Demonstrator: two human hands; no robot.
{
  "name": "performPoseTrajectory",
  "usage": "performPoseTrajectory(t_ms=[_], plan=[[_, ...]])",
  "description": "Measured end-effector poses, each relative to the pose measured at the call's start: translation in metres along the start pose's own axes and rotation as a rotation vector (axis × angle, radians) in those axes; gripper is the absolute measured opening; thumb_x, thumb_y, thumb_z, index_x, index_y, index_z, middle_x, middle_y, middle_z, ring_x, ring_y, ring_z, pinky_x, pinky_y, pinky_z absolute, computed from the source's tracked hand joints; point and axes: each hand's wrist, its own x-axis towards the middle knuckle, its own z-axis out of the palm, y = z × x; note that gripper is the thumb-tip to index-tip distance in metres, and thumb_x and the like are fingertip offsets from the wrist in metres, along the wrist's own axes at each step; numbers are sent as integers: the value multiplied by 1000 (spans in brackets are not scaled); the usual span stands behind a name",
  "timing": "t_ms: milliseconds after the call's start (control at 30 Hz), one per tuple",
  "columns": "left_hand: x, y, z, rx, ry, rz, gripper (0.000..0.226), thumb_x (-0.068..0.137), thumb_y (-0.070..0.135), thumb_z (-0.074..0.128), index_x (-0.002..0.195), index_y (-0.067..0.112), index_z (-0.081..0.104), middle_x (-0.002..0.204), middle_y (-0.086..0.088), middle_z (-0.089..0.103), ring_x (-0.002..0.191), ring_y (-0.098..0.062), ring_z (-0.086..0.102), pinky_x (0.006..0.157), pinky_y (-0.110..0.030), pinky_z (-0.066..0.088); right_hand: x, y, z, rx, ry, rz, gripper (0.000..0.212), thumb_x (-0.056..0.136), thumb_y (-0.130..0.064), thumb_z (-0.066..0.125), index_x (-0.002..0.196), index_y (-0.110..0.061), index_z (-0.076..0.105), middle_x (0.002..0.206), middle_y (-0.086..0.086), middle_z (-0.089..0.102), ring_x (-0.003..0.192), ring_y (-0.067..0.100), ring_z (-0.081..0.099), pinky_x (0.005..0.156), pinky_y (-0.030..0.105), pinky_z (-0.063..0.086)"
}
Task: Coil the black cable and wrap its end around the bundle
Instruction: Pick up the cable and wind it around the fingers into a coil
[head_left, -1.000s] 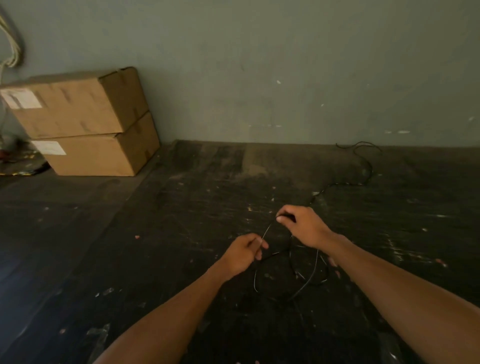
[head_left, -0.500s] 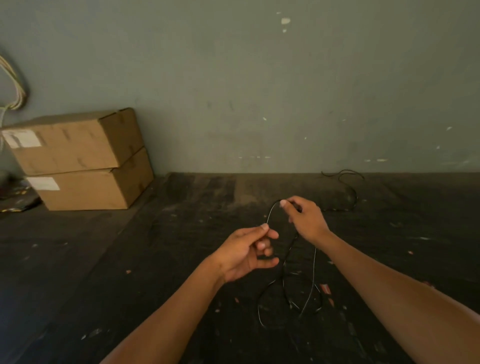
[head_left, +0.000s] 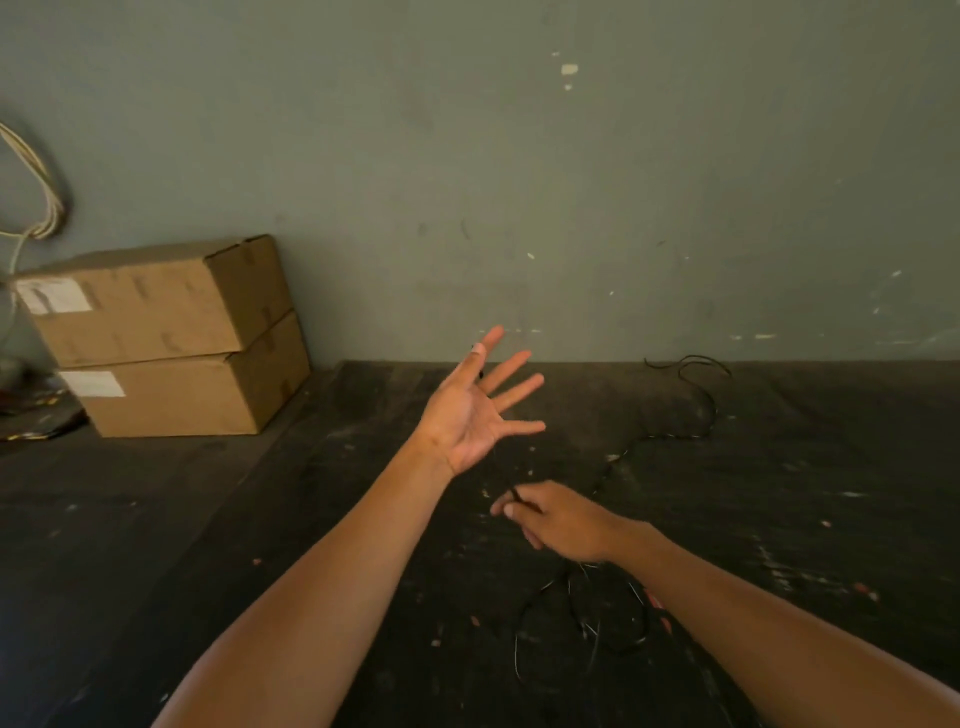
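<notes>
The thin black cable (head_left: 702, 410) trails from the foot of the wall across the dark floor to loose loops (head_left: 631, 647) under my right forearm. My left hand (head_left: 475, 415) is raised, palm toward me, fingers spread. A short black bit of the cable shows in the crook between its thumb and forefinger. A faint strand seems to drop from that palm to my right hand (head_left: 563, 519). The right hand is lower and nearer, pinching the cable between thumb and fingertips just above the floor.
Two stacked cardboard boxes (head_left: 171, 338) stand against the grey-green wall at the left. Pale cords (head_left: 44, 208) hang on the wall above them. Dark clutter (head_left: 36, 421) lies at the far left. The floor (head_left: 260, 519) is dark, scuffed and speckled with small debris.
My left hand has risen and spread its fingers, palm toward me. My right hand has dropped down and nearer, still pinching the cable. The view has tilted upward.
</notes>
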Motion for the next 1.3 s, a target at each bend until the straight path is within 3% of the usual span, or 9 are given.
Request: performPoseTrajectory(t_ms=[233,400,467,667,800,933,1067,1200,1300], plan=[[6,-9,-36,379,8,-167,38,88,46,52,123,42,64,157,-3,39,145,-48,20,107,-78,0,-19,-32,-43,-166,18,-82,21,98,-30,55,104,-20,72,66,-11,60,50,-11,53,50,6,38],[-5,-36,-53,506,10,-261,31,98,38,50,123,39,68,152,-1,47,142,-34,34,115,-57,24,-22,-55,-90,-258,60,-56,17,90,-35,65,95,-23,75,90,-2,75,84,19,69,76,38,53],[-12,-44,-55,518,-20,-303,32,96,39,51,123,38,69,142,7,58,139,-27,40,109,-46,35,-22,-62,-110,-276,134,-81,13,89,-38,66,93,-27,73,87,-9,72,79,11,67,69,29,52],[-23,-57,-55,391,-215,-413,43,96,41,50,137,32,58,148,2,53,141,-38,38,109,-70,-9,-12,-75,-143,-347,270,-130,21,91,-29,66,104,-15,74,101,3,73,94,17,64,83,34,49],[-31,-56,-44,223,-316,-436,49,93,43,56,140,28,56,152,-4,47,139,-38,42,110,-66,7,-7,-75,-149,-277,372,-172,13,93,-23,64,100,-16,73,101,6,71,94,19,62,82,34,46],[-37,-51,-35,121,-344,-422,40,99,39,46,135,27,60,156,-9,40,141,-43,36,111,-68,1,-4,-74,-149,-223,418,-199,9,95,-24,61,96,-23,69,89,-8,67,80,8,59,68,27,41],[-40,-44,-23,66,-434,-412,37,102,37,40,131,27,61,160,-13,32,144,-48,27,112,-74,-2,-1,-65,-148,-223,444,-163,18,97,-23,57,105,-15,70,101,0,70,92,12,62,82,31,47],[-41,-31,-2,6,-586,-380,35,101,36,40,130,28,58,160,-15,29,145,-52,17,109,-74,3,-7,-43,-126,-111,387,-101,20,101,-21,49,97,-18,68,71,-22,66,60,-15,55,59,8,42],[-39,-18,12,-23,-643,-316,34,100,39,42,128,32,60,160,-12,31,145,-53,15,105,-75,14,-11,-11,-91,-40,305,-39,17,99,-8,50,93,-7,66,80,-3,68,66,-1,60,62,16,49]])
